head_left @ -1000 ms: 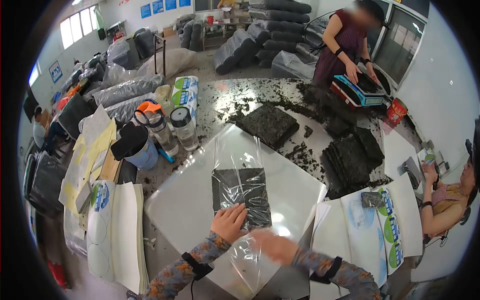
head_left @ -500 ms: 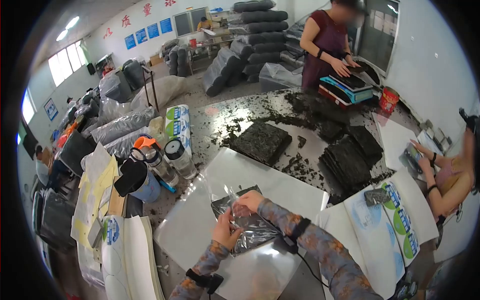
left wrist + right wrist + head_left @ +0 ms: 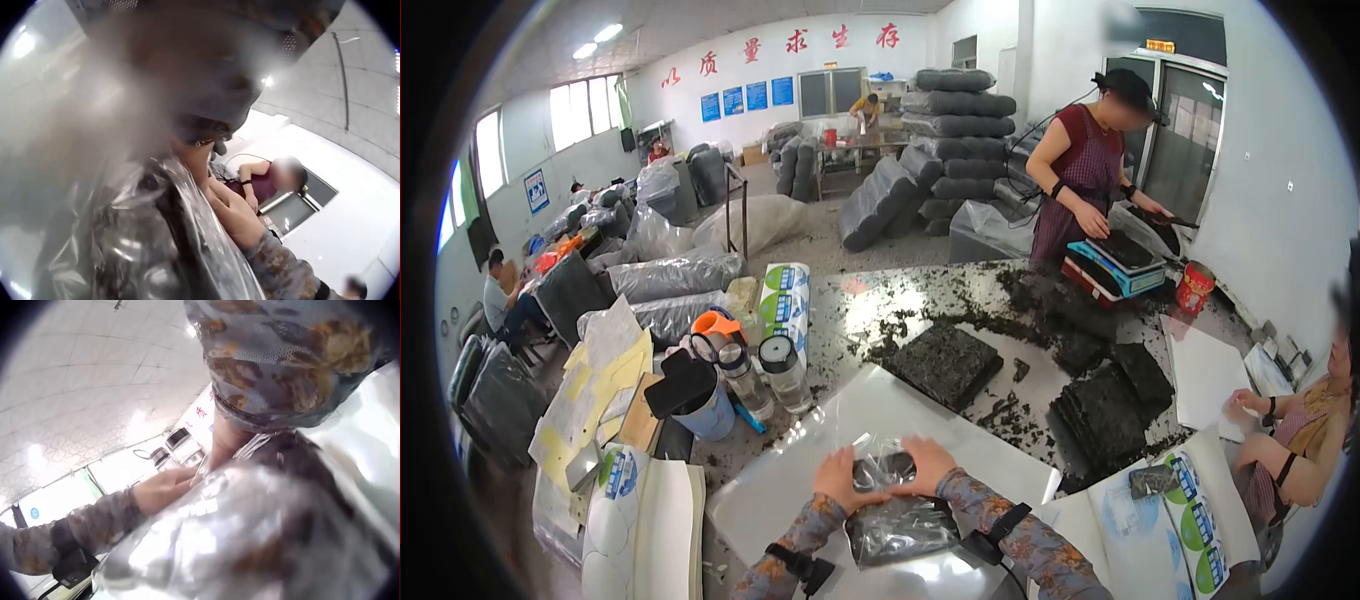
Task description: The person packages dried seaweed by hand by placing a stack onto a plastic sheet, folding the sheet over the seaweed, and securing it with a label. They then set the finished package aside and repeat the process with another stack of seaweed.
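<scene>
A clear plastic bag holds a flat stack of dark, seaweed-like sheets, tilted up over the white board in front of me. My left hand grips the bag's far part from the left, and my right hand does so from the right, thumbs pointing at each other across it. Crumpled film rises between the fingers. In the left wrist view, the right hand pinches the packet's edge. The right wrist view has the left hand at the opposite side, with the shiny bag filling the foreground.
Dark pressed stacks and loose crumbs lie beyond the board. Glass bottles and a blue cup stand left. Paper-covered bundles flank the board. One person works by a scale; another sits right.
My hands first lay flat on the bag, then worked at its film, and now grip its far part from both sides. The bag has tilted up. My head view has lifted.
</scene>
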The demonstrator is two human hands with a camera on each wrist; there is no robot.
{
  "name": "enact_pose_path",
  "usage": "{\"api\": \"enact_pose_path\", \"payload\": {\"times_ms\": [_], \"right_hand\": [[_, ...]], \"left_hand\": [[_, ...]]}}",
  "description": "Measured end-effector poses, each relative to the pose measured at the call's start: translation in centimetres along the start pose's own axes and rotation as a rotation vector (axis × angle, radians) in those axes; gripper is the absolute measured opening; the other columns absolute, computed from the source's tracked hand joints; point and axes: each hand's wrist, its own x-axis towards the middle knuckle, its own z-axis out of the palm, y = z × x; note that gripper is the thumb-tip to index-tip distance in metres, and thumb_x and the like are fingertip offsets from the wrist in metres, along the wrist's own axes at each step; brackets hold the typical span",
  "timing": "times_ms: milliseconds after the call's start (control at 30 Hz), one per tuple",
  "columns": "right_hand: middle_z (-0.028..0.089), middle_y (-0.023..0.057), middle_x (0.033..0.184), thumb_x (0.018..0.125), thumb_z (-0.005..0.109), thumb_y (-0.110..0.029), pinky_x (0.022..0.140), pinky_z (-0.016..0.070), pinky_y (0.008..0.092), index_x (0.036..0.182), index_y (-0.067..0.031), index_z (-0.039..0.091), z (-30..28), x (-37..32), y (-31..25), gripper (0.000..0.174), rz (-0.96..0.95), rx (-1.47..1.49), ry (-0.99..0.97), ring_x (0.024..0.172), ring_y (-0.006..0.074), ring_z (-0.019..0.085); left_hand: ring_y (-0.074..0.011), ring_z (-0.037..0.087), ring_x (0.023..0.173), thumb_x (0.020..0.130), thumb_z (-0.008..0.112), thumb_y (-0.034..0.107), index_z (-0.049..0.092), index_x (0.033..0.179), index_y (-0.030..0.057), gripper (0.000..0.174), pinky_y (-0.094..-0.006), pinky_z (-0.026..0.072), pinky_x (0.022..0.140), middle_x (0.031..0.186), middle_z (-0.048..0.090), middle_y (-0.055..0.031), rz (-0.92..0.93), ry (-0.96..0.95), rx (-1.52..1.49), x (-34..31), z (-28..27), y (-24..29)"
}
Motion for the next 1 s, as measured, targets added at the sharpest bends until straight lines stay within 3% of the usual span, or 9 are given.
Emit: {"api": "enact_pose_path", "payload": {"times_ms": [100, 300, 400, 433, 500, 633, 833, 867, 1000], "right_hand": [[0.067, 0.0148, 0.105, 0.062, 0.079, -0.05, 0.087, 0.0497, 0.0412, 0.123, -0.01, 0.059, -2.3, -1.3, -2.9, 0.076, -0.156, 0.195, -0.242, 0.097, 0.0345, 0.063], [0.068, 0.0127, 0.101, 0.071, 0.079, -0.035, 0.082, 0.0519, 0.0332, 0.123, -0.01, 0.058, -1.2, -3.1, -2.6, 0.061, -0.216, 0.484, -0.19, 0.09, 0.0258, 0.067], [0.07, 0.0093, 0.103, 0.075, 0.08, -0.024, 0.078, 0.0522, 0.0289, 0.117, -0.002, 0.063, 2.6, 0.8, 1.1, 0.051, 0.131, 0.816, 0.375, 0.088, 0.0172, 0.067], [0.07, 0.0088, 0.103, 0.075, 0.081, -0.022, 0.078, 0.0521, 0.0284, 0.115, 0.0, 0.064, 2.7, 1.8, 1.1, 0.048, 0.301, 0.858, 0.579, 0.088, 0.016, 0.066], [0.07, 0.0089, 0.102, 0.08, 0.077, -0.021, 0.082, 0.0511, 0.0275, 0.111, 0.0023, 0.066, 2.5, 4.7, -0.4, 0.04, 0.456, 0.875, 0.33, 0.09, 0.0148, 0.065], [0.07, 0.0085, 0.103, 0.088, 0.068, -0.02, 0.085, 0.0498, 0.0261, 0.112, 0.002, 0.067, -1.0, 9.4, -1.8, 0.032, 0.069, 0.913, -0.296, 0.091, 0.0115, 0.063], [0.07, 0.0092, 0.109, 0.092, 0.061, -0.019, 0.092, 0.0475, 0.0282, 0.117, -0.0074, 0.067, -6.7, -2.4, -8.9, 0.028, 0.098, 0.849, -0.169, 0.104, 0.0186, 0.064], [0.067, 0.0107, 0.115, 0.093, 0.057, -0.019, 0.095, 0.0467, 0.031, 0.119, -0.0091, 0.065, -3.7, -5.7, -8.9, 0.029, -0.129, 0.796, -0.021, 0.111, 0.0239, 0.062], [0.053, 0.0121, 0.135, 0.093, 0.057, -0.024, 0.11, 0.0314, 0.0425, 0.131, -0.0057, 0.053, 0.2, -13.9, -10.5, 0.042, -0.376, 0.243, -0.009, 0.131, 0.0288, 0.044]], "left_hand": [[-0.0378, 0.054, 0.115, 0.056, 0.083, 0.06, 0.046, 0.132, -0.0013, 0.105, -0.0433, 0.0425, 0.098, 0.119, 0.057, -0.024, 0.083, -0.356, -0.35, -0.9, -3.7, 1.9], [-0.0361, 0.058, 0.107, 0.055, 0.084, 0.057, 0.049, 0.132, 0.0046, 0.1, -0.0421, 0.0464, 0.091, 0.115, 0.059, -0.0203, 0.25, -0.54, -0.449, -0.5, -1.8, 0.7], [-0.0368, 0.058, 0.108, 0.051, 0.084, 0.059, 0.052, 0.127, 0.0031, 0.1, -0.042, 0.0459, 0.091, 0.118, 0.06, -0.0208, 0.349, -0.759, -0.38, 2.4, -1.0, 0.1], [-0.0356, 0.057, 0.11, 0.053, 0.084, 0.059, 0.055, 0.125, 0.0063, 0.093, -0.0412, 0.045, 0.092, 0.112, 0.061, -0.0191, 0.394, -0.597, -0.344, 1.7, -0.7, 0.0], [-0.0361, 0.056, 0.111, 0.056, 0.083, 0.058, 0.051, 0.13, 0.0074, 0.095, -0.0406, 0.0443, 0.093, 0.114, 0.061, -0.02, 0.374, -0.648, -0.369, 1.7, -2.0, 0.7], [-0.0356, 0.053, 0.115, 0.053, 0.083, 0.058, 0.04, 0.139, 0.0046, 0.11, -0.0426, 0.0426, 0.095, 0.125, 0.055, -0.0195, 0.251, -0.495, -0.318, 0.1, -4.6, 2.5], [-0.0376, 0.046, 0.123, 0.054, 0.086, 0.043, 0.031, 0.143, 0.0005, 0.113, -0.0451, 0.0353, 0.105, 0.138, 0.046, -0.0164, -0.151, 0.329, -0.233, -7.8, -2.2, 4.9], [-0.0372, 0.045, 0.126, 0.068, 0.078, 0.032, 0.037, 0.14, -0.0023, 0.09, -0.0459, 0.0348, 0.106, 0.14, 0.045, -0.0174, -0.111, 0.375, -0.223, -7.2, -3.0, 5.5], [-0.0292, 0.044, 0.131, 0.085, 0.053, 0.011, 0.047, 0.134, 0.0026, 0.051, -0.0412, 0.0355, 0.108, 0.139, 0.049, -0.0141, 0.333, 0.007, -0.271, -6.9, -3.2, 4.9]]}}
